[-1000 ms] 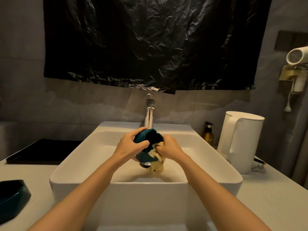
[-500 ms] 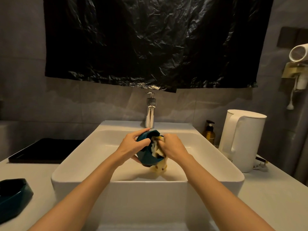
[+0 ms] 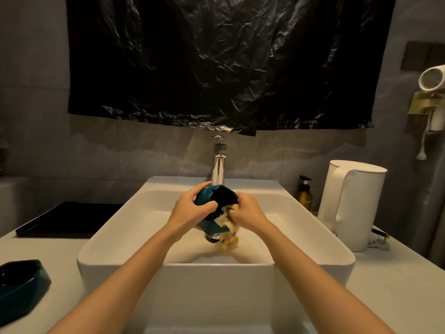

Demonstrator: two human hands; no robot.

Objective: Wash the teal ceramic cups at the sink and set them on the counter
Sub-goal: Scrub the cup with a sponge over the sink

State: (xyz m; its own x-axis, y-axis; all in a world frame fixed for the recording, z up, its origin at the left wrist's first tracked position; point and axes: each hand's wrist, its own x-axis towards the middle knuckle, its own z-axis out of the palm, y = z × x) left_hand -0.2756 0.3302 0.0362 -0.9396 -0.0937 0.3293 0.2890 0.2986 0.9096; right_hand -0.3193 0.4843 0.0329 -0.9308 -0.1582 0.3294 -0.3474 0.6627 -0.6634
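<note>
Gripping teal cup (image 3: 209, 199) above sink (image 3: 125, 220) rim.

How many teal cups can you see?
2. One teal cup is held over the sink by the left hand; another sits on the counter, far left. Others may be out of view.

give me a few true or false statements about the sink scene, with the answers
1. The left hand holds a teal cup over the sink. True.
2. The right hand is empty. False: it presses a yellowish cloth against the cup.
3. A white kettle stands on the counter right of the sink. True.
4. The second teal cup lies inside the sink. False: it sits on the counter, left of the sink.
5. A black tray sits right of the kettle. False: it is on the left side, behind the second cup.
</note>
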